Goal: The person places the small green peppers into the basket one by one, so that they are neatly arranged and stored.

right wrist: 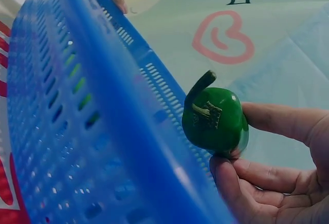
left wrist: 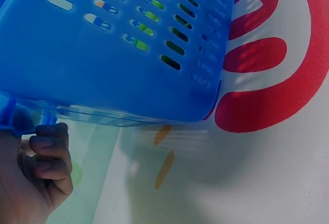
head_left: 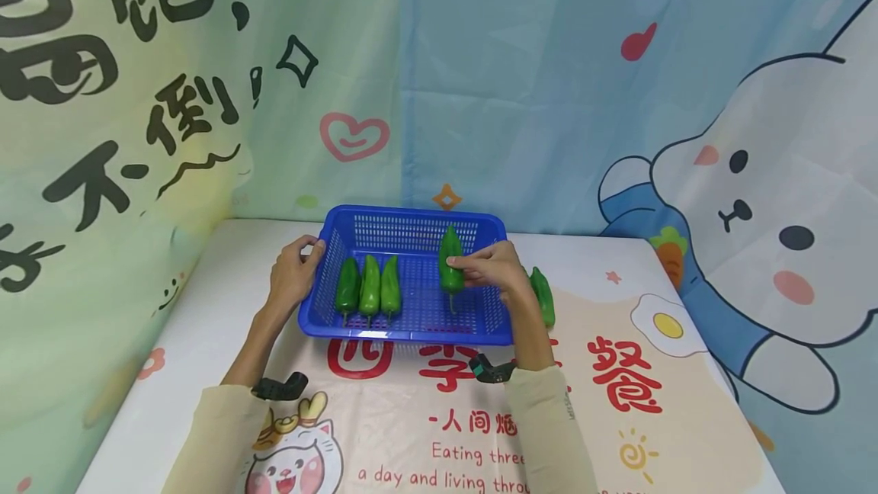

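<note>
A blue plastic basket [head_left: 411, 335] with slotted walls stands on the table. My left hand [head_left: 295, 271] grips its left rim, with the fingers curled under the edge in the left wrist view. Between thumb and fingers my right hand [head_left: 492, 265] pinches a green pepper [head_left: 450, 254] over the right part of the basket. In the right wrist view the stem end of this pepper [right wrist: 218, 124] faces the camera, above the rim. Three more green peppers [head_left: 370, 288] lie side by side in the basket's left half, stems toward me.
Right of the basket, partly behind my right wrist, green peppers [head_left: 543, 297] lie on the table. A printed cloth [head_left: 617, 433] with red lettering covers the tabletop. Behind it hangs a decorated curtain [head_left: 521, 97].
</note>
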A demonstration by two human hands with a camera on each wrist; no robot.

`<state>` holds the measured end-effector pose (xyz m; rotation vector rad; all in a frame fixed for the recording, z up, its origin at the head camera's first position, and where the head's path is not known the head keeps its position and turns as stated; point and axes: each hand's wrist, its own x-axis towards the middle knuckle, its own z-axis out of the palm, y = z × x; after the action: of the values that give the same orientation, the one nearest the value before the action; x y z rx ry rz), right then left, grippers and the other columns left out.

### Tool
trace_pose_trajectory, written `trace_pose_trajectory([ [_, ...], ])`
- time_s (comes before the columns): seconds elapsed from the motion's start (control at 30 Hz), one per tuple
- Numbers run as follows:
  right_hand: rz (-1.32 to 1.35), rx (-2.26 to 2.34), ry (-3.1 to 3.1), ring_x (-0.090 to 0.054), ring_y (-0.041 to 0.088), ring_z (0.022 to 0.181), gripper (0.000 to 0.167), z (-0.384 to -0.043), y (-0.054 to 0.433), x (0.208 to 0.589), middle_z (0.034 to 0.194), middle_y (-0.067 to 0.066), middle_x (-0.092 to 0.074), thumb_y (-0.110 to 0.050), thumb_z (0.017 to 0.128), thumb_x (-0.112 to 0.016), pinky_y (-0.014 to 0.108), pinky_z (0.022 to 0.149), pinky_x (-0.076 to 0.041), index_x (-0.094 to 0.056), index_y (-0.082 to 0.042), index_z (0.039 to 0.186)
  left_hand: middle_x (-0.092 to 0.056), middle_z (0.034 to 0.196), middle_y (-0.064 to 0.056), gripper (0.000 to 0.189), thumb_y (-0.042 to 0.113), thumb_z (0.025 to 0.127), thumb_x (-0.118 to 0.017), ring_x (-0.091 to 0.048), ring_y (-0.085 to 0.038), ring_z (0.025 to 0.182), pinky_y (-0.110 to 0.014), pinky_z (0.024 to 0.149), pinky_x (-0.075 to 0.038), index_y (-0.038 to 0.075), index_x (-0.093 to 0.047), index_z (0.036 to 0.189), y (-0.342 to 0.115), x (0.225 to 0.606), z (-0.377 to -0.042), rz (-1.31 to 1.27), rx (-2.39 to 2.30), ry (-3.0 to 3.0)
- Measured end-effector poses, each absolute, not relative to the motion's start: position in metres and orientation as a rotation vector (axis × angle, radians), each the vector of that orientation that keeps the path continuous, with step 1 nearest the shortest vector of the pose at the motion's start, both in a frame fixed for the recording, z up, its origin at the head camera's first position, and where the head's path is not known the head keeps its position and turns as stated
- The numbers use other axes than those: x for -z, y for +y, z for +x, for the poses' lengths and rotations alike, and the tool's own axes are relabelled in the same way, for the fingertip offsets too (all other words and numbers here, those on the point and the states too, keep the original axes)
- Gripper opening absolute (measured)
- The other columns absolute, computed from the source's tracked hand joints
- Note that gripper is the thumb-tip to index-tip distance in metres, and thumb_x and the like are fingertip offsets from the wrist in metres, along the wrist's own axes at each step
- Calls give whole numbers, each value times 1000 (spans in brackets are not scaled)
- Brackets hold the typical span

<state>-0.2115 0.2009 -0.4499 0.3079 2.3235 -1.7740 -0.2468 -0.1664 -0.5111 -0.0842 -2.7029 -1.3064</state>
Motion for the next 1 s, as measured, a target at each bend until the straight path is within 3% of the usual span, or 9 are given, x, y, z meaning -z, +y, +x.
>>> trace_pose_trajectory([
  [0.27,320,1763,2312,-80,15,71,42,-216,190,458,97,21,-84,-22,89,-92,57,96,-61,-80,11,114,-75,83,-23,41,35,115,-51,-61,-16,62,-31,56,-42,0,-68,127,-166,511,-248,-71,1295,-2708],
  [0.57,352,1698,2302,-76,16,64,33,-217,177,466,70,6,-76,-20,87,-93,53,89,-64,-82,9,98,-77,85,-23,41,36,115,-51,-61,-16,62,-32,57,-42,0,-68,128,-167,511,-247,-61,1292,-2715],
  [0.8,415,1635,2337,-79,19,64,37,-218,166,467,80,14,-81,-21,85,-95,34,66,-65,-81,9,100,-78,86,-24,42,36,115,-52,-61,-14,61,-32,57,-42,0,-69,128,-166,509,-247,-59,1290,-2716],
  [1.0,476,1579,2380,-82,27,71,36,-219,156,466,85,19,-81,-20,84,-96,37,67,-65,-79,8,98,-78,88,-25,41,35,115,-52,-64,-18,64,-31,56,-43,0,-69,128,-166,508,-245,-60,1298,-2713],
])
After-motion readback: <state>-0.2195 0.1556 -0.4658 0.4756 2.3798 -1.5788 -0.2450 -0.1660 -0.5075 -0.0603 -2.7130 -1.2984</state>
